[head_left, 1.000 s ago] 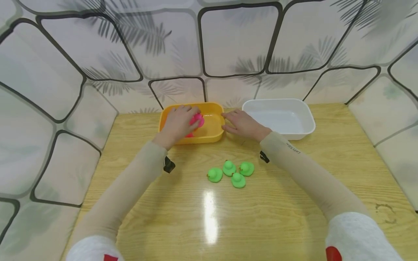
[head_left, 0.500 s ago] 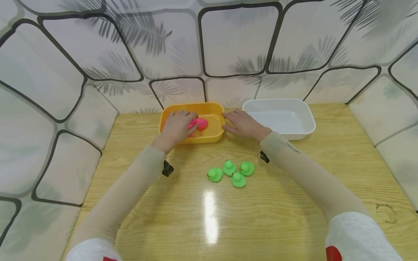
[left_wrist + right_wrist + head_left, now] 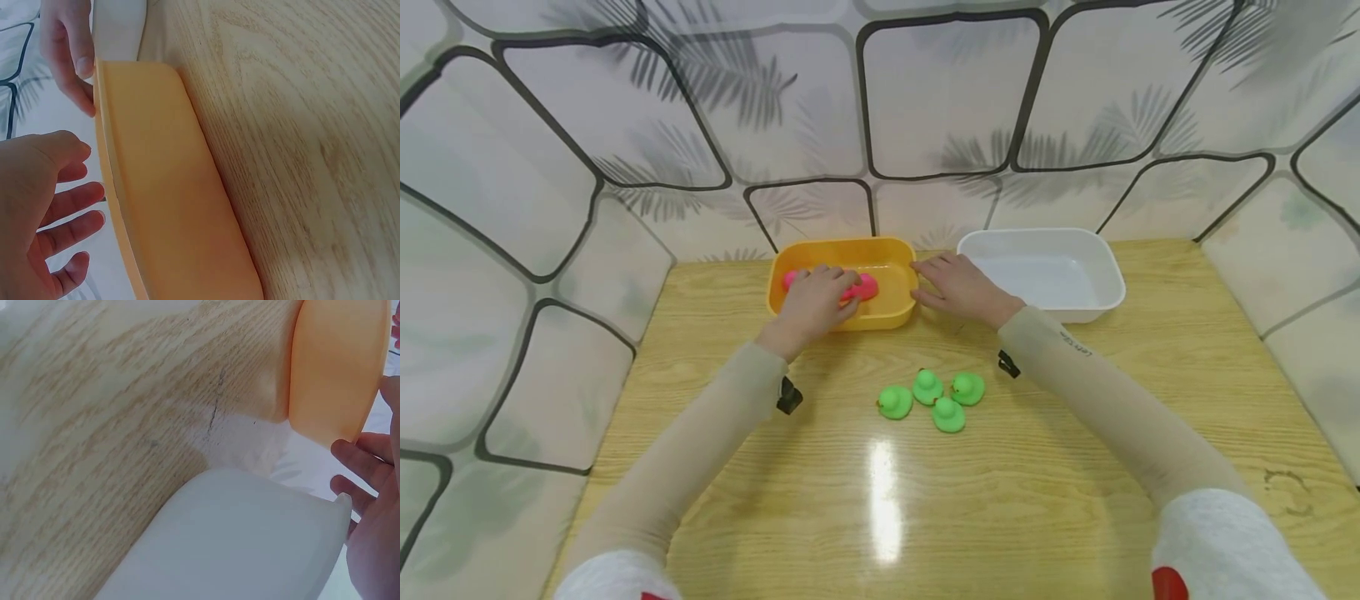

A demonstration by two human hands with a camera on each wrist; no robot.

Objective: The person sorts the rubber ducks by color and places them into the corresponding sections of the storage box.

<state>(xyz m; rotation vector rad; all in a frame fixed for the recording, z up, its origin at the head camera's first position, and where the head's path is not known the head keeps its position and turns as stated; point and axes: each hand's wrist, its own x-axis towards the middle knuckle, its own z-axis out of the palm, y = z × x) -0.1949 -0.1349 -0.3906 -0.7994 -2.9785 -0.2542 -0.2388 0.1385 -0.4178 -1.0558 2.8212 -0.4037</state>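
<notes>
In the head view, my left hand (image 3: 817, 303) is over the yellow bin (image 3: 897, 283), its fingers loosely bent. Beneath and beside it are pink toys, one to the right (image 3: 866, 287) and one to the left (image 3: 790, 279), mostly covered by the hand. The left wrist view shows these fingers spread above the rim of the bin (image 3: 169, 169) with nothing visible between them. My right hand (image 3: 961, 288) rests its fingertips against the bin's right end. From the right wrist, the same fingers (image 3: 356, 461) touch the bin's edge, near the white bin's rim.
A white bin (image 3: 1051, 271) stands at the back right, partly behind my right forearm. Several green rubber ducks (image 3: 928, 387) sit in a cluster on the wooden table (image 3: 1037, 500), nearer than both bins. A patterned wall (image 3: 951, 100) rises behind the bins.
My left hand has shifted slightly right and toward me over the yellow bin. Pink now shows on its left, and the pink toy on its right sits farther right. The right hand has stayed put.
</notes>
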